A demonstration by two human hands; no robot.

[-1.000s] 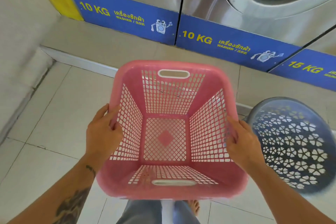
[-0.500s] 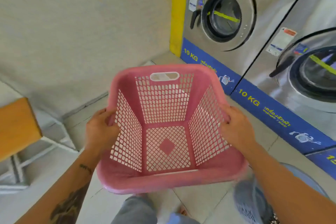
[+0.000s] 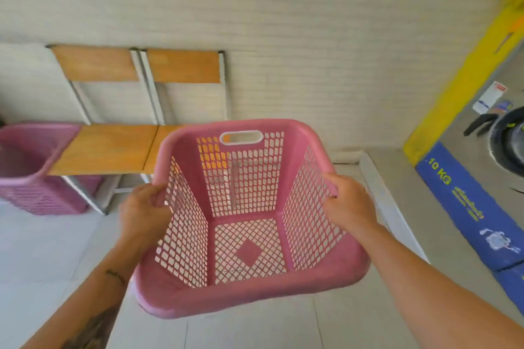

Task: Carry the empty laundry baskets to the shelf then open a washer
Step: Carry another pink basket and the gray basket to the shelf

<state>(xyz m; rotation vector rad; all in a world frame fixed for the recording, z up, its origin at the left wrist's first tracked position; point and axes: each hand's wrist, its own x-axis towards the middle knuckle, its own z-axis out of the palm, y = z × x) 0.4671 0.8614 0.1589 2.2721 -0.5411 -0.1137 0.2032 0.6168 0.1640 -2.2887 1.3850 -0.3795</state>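
Pale floor tiles [image 3: 51,249] run up to a cream ribbed wall [image 3: 283,22] ahead of me, and over them I carry the pink laundry basket [image 3: 249,295], empty, its mouth tipped toward me so I see straight down to the lattice bottom. My left hand [image 3: 144,212] clamps the left rim, fingers curled over the edge and into the mesh; my right hand [image 3: 348,201] clamps the right rim the same way. Both grips are closed tight on the basket, which hangs clear of the floor between my forearms. Beyond its far rim, two wooden chairs [image 3: 113,147] with white metal frames stand side by side against the wall; the basket's far left corner overlaps the nearer seat in my view. A second pink basket [image 3: 34,167] sits on the floor at the left, just beside the chairs. On the right, well apart from my basket, a washer [image 3: 507,147] with a blue 10 KG band stands behind a yellow post [image 3: 453,88], with open floor and a low pale step between us.
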